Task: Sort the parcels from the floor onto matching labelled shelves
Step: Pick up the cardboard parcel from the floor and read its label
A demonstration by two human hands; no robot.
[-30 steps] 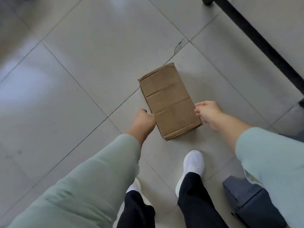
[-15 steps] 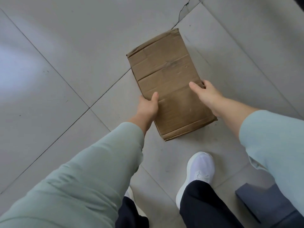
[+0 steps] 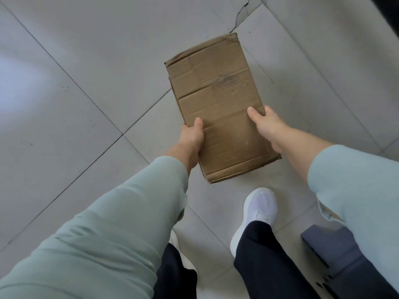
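A brown cardboard parcel [image 3: 218, 104], long and flat with creased flaps, is held over the grey tiled floor in front of me. My left hand [image 3: 192, 137] grips its left edge, thumb on top. On the right edge my right hand [image 3: 264, 124] does the same. The fingers of both hands are hidden under the box. No label shows on its upper face. No shelf is in view.
My white shoe [image 3: 258, 210] stands just below the parcel. A dark grey block-shaped object [image 3: 330, 249] lies at the lower right by my right sleeve. A crack [image 3: 238, 16] runs through the tile beyond the parcel. A dark edge [image 3: 388, 11] crosses the top right corner.
Both hands went from beside the parcel on the floor to gripping its two long edges. The parcel now looks larger and nearer, with its near end raised toward me.
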